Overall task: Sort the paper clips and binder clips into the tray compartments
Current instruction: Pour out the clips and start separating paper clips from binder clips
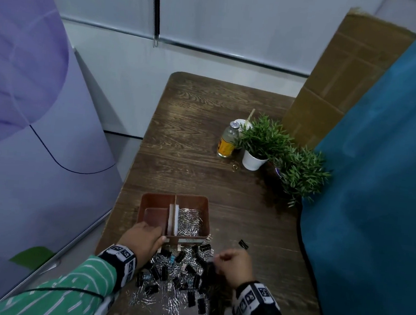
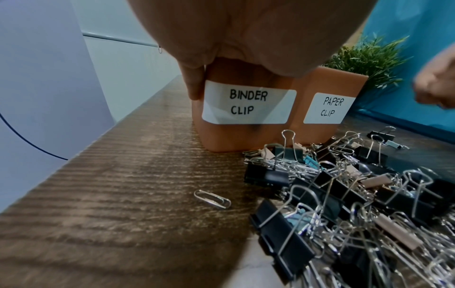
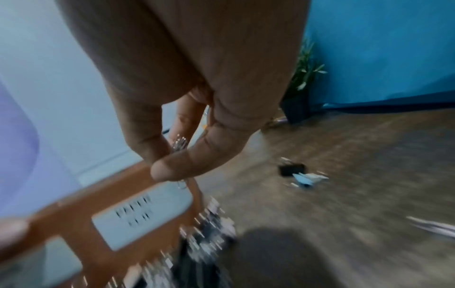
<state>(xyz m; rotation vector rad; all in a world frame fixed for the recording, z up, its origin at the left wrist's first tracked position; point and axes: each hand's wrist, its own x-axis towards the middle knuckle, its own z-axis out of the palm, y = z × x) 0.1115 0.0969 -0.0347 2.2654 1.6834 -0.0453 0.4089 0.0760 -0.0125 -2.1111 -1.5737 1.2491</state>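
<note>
While pinching a few silver paper clips [image 3: 180, 144] between thumb and fingertips, right hand [image 1: 235, 268] held above the mixed pile [image 1: 177, 276], just in front of the tray [image 1: 205, 209]; fingers curled together around the clips, wrist view blurred. Left hand [image 1: 143, 241] at the tray's near left corner, thumb and fingers clamped over the front wall of the compartment labelled "BINDER CLIP" [image 2: 248, 102]; one finger [image 2: 194, 81] pressed against the label's left edge. Right compartment labelled "PAPER CLIP" [image 2: 328, 108] and already holding a heap of silver clips [image 1: 190, 221]; left compartment showing only its brown floor. White divider [image 1: 173, 218] standing between the two. Pile of black binder clips and silver paper clips touching the tray's front, spreading toward the near table edge. One loose paper clip [image 2: 212, 199] lying apart on the left of the pile. One black binder clip [image 1: 243, 244] lying apart to the right. Dark wooden table [image 1: 205, 121] under everything. Farther back, well apart: glass bottle [image 1: 227, 140], two potted plants [image 1: 261, 142], cardboard box [image 1: 341, 76], blue cloth [image 1: 383, 174] at right.
</note>
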